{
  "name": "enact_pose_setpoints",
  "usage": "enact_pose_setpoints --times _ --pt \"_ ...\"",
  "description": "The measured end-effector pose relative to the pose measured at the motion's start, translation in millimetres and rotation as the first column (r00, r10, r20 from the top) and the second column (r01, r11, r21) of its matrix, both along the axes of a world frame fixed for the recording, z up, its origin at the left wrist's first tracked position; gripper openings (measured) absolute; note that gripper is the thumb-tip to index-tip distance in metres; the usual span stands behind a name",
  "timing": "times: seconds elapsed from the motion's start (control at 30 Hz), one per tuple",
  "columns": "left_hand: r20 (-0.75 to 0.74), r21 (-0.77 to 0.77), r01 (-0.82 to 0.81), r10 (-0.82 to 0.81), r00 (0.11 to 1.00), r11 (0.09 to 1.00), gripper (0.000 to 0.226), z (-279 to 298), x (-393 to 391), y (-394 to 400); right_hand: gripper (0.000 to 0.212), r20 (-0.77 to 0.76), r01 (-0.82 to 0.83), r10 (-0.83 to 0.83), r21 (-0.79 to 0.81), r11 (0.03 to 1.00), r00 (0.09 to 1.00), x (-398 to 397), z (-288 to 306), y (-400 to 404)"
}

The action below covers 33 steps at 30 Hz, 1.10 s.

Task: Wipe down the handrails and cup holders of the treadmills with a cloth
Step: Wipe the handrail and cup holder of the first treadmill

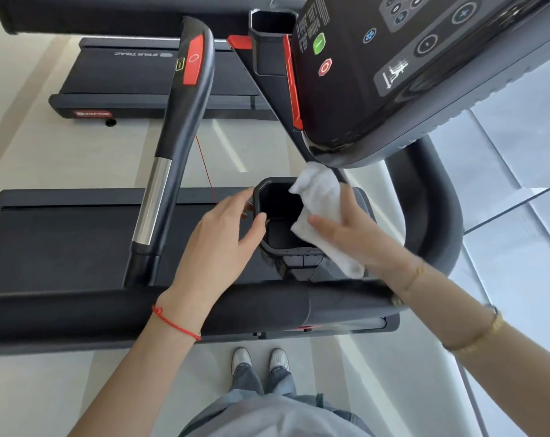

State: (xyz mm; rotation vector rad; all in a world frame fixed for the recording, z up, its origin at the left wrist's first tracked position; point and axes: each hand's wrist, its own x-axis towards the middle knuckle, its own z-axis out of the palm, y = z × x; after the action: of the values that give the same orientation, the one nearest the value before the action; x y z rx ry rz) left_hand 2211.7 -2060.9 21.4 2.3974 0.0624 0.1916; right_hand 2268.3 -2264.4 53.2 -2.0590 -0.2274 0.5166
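Observation:
A black cup holder (278, 216) sits beside the treadmill console, just past the near padded handrail (78, 313). My left hand (218, 234) rests on the holder's left rim, thumb and fingers spread over the edge. My right hand (355, 231) grips a white cloth (317, 197), bunched against the holder's right rim. A second cup holder (272, 29) stands further off, on the far side of the console. A black inner handrail (179, 146) with a chrome section and red pad runs away to the left.
The black console (393, 74) with buttons overhangs at upper right. A curved black front bar (440, 209) wraps round on the right. A thin red cord (206, 171) hangs by the holder. Another treadmill deck (141, 86) lies beyond. My feet (259, 361) stand on pale floor.

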Motion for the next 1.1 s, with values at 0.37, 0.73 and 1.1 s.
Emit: enact_pose_setpoints --times 0.37,0.73,1.1 --pt "-0.008 -0.016 0.015 -0.015 1.000 1.000 0.049 1.7 -0.1 -0.8 0.044 0.302 -0.088 0.167 -0.258 0.962 0.938 0.0 -10.1 0.3" --pt "-0.013 -0.013 -0.008 0.008 1.000 1.000 0.039 3.3 -2.4 -1.9 0.042 0.367 -0.390 0.703 -0.633 0.668 0.609 65.0 2.0 45.4" --pt "-0.041 -0.022 -0.022 0.021 0.999 1.000 0.039 6.3 -3.3 -2.2 0.067 0.450 -0.419 0.755 -0.638 0.646 0.477 58.1 -6.3 10.0"
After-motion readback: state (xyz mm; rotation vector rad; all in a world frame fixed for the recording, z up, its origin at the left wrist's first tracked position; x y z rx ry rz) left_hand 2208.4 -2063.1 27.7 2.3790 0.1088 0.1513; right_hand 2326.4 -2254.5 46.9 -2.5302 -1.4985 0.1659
